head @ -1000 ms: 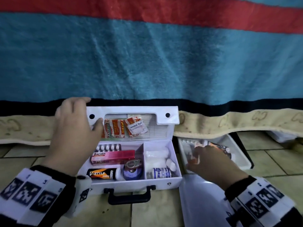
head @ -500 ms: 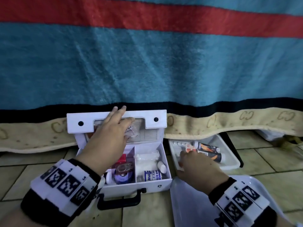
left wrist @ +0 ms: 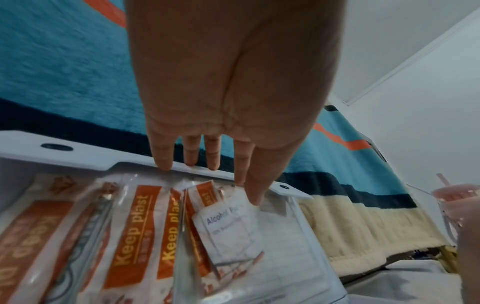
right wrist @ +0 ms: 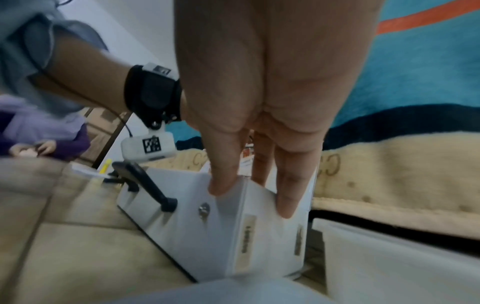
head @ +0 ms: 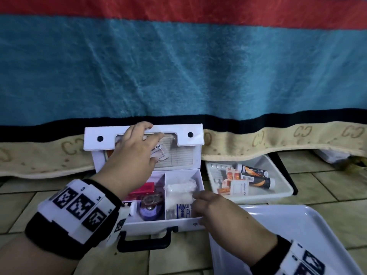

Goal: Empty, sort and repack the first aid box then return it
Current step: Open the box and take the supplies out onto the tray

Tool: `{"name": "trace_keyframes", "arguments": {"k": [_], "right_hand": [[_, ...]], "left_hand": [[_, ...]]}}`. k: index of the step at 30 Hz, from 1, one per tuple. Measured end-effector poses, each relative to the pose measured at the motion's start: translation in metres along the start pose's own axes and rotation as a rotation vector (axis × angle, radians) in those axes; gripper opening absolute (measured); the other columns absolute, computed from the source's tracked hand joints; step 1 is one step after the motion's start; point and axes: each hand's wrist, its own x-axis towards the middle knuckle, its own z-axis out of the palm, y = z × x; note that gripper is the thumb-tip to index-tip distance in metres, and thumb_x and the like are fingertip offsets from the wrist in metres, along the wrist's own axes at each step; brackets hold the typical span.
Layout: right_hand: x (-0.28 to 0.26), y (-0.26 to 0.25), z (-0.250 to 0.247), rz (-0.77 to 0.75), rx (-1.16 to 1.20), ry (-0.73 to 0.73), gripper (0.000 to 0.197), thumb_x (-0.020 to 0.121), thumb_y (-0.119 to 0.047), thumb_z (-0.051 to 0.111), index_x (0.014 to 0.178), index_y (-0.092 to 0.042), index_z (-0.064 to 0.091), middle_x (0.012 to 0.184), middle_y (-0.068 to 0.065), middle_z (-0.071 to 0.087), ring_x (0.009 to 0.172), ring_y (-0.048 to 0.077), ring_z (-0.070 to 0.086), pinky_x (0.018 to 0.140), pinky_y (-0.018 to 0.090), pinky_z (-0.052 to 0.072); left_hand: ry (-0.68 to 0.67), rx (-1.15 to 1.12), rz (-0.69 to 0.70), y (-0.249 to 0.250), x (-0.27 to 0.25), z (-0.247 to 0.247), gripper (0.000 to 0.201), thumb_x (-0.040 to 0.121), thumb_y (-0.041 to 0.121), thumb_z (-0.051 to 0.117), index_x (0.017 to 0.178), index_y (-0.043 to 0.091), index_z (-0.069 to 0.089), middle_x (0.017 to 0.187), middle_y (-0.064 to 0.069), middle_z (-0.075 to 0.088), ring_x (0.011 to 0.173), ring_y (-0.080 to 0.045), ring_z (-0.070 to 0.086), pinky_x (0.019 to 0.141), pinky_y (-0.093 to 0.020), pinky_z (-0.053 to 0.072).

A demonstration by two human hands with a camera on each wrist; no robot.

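Note:
The white first aid box (head: 158,221) stands open on the tiled floor, its lid (head: 95,133) upright against the bed. My left hand (head: 137,151) lies on the lid with straight fingers, fingertips (left wrist: 166,164) on the flap edge above the clear pocket. That pocket holds orange plasters (left wrist: 135,226) and an alcohol pad (left wrist: 228,226). My right hand (head: 214,211) pinches the box's front right corner (right wrist: 207,236), thumb on the front wall. Inside lie a pink carton (head: 145,188), a purple roll (head: 150,210), cotton (head: 179,190) and a bandage roll (head: 181,210).
A shallow white tray (head: 278,193) right of the box holds two black-orange tubes (head: 256,180), plasters and a pill strip. A larger white tray (head: 297,225) lies at the front right. The box's black handle (head: 145,243) points toward me. The striped bed cover hangs right behind.
My left hand slid from the lid's left edge to the middle of the pocket. My right hand left the small tray and took the box's front right corner.

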Motion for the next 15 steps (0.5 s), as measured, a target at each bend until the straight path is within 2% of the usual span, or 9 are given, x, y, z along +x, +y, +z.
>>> {"name": "trace_keyframes", "arguments": {"k": [3,5,9,11,13,15], "right_hand": [[-0.004,0.000,0.001,-0.017,0.020,0.015,0.028,0.079,0.000,0.052,0.090,-0.025,0.055,0.114,-0.006,0.051,0.103,0.015,0.056,0.084,0.023,0.042],[-0.005,-0.001,0.001,-0.020,0.038,0.006,0.027,0.081,-0.001,0.052,0.092,-0.025,0.057,0.115,-0.006,0.050,0.105,0.015,0.056,0.085,0.023,0.042],[-0.009,0.003,-0.008,0.033,0.118,0.009,0.025,0.083,-0.019,0.061,0.105,-0.031,0.059,0.128,-0.012,0.049,0.114,0.009,0.053,0.094,0.022,0.041],[-0.010,0.007,-0.019,0.116,0.157,0.113,0.024,0.085,-0.029,0.061,0.109,-0.031,0.059,0.118,-0.010,0.055,0.108,0.010,0.056,0.090,0.023,0.042],[-0.012,0.017,-0.029,0.247,0.087,0.204,0.025,0.088,-0.034,0.057,0.112,-0.028,0.057,0.115,-0.004,0.058,0.107,0.015,0.057,0.088,0.027,0.043],[-0.011,0.026,-0.032,0.383,-0.061,0.125,0.037,0.088,-0.042,0.054,0.120,-0.022,0.053,0.120,0.002,0.057,0.111,0.021,0.057,0.087,0.029,0.043]], "left_hand": [[-0.031,0.011,-0.022,0.001,-0.002,-0.001,0.057,0.089,0.027,0.060,0.141,0.028,0.038,0.147,0.002,0.020,0.136,-0.017,0.016,0.114,-0.040,0.024],[-0.036,0.007,-0.031,0.002,-0.002,-0.002,0.059,0.087,0.028,0.061,0.141,0.029,0.038,0.147,0.002,0.020,0.137,-0.017,0.016,0.114,-0.042,0.024],[-0.067,0.012,-0.043,0.008,-0.005,-0.005,0.061,0.088,0.030,0.061,0.143,0.027,0.035,0.149,0.002,0.018,0.139,-0.017,0.013,0.115,-0.041,0.023],[-0.060,-0.007,-0.029,0.013,-0.008,-0.007,0.059,0.089,0.029,0.059,0.142,0.025,0.036,0.148,0.001,0.020,0.138,-0.016,0.014,0.115,-0.039,0.023],[-0.047,-0.024,0.005,0.021,-0.012,-0.008,0.054,0.089,0.028,0.059,0.139,0.023,0.041,0.146,0.001,0.024,0.136,-0.016,0.017,0.114,-0.038,0.024],[-0.058,-0.049,0.047,0.032,-0.016,-0.009,0.048,0.090,0.029,0.057,0.136,0.023,0.044,0.143,0.003,0.028,0.135,-0.015,0.021,0.114,-0.035,0.023]]}}
